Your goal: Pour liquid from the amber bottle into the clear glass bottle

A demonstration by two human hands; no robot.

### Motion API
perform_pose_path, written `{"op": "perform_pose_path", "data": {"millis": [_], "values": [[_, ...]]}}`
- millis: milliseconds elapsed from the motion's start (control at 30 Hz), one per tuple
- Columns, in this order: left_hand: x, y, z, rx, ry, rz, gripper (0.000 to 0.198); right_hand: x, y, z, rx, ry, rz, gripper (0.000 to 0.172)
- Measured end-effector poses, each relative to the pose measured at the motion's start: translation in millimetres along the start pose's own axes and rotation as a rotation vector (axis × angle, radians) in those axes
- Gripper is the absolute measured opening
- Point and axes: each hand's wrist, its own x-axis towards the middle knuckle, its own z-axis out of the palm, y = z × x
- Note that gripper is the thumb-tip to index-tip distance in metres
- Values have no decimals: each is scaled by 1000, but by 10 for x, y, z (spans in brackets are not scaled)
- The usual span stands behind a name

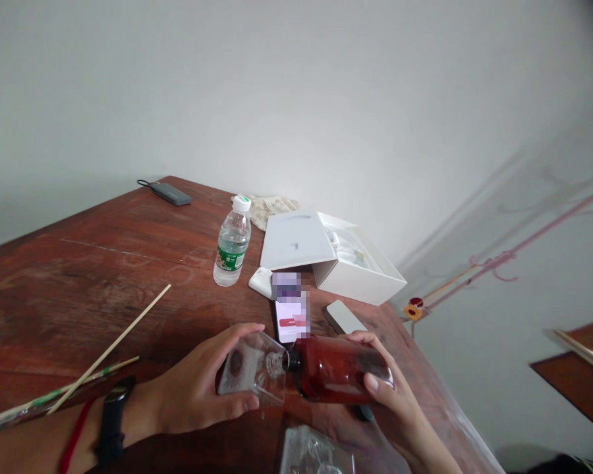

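**Two bottles held neck to neck in front of the white box**

The left hand (197, 388) is curled around a clear glass bottle (252, 375). The thumb lies over its top face and the fingers wrap beneath, so it is tipped on its side with its mouth pointing right. The right hand (393, 395) grips a red-brown bottle (336, 376) from the far side. Its fingers are closed over the body and the fingertips show along the near edge. This bottle also lies nearly level, and its dark neck meets the mouth of the clear one. Both bottles hang just above the counter (79, 276), on the near side of the white box (356, 276).

Between the box and the hands lies a phone (290, 322) with its screen lit. A water bottle (232, 243) stands upright just left of the box. Far to the left of the box, thin wooden sticks (111, 345) lie slanted across the wood. A black wristband (112, 415) circles the left wrist.
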Motion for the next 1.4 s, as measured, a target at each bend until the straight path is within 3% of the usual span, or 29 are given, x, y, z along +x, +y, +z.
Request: {"op": "perform_pose_path", "data": {"millis": [633, 1400], "values": [[-2, 88, -9, 14, -23, -4, 73, -2, -19, -2, -66, -13, -11, 64], [8, 26, -2, 71, -48, -13, 74, 5, -16, -12, -114, -15, -8, 62]]}}
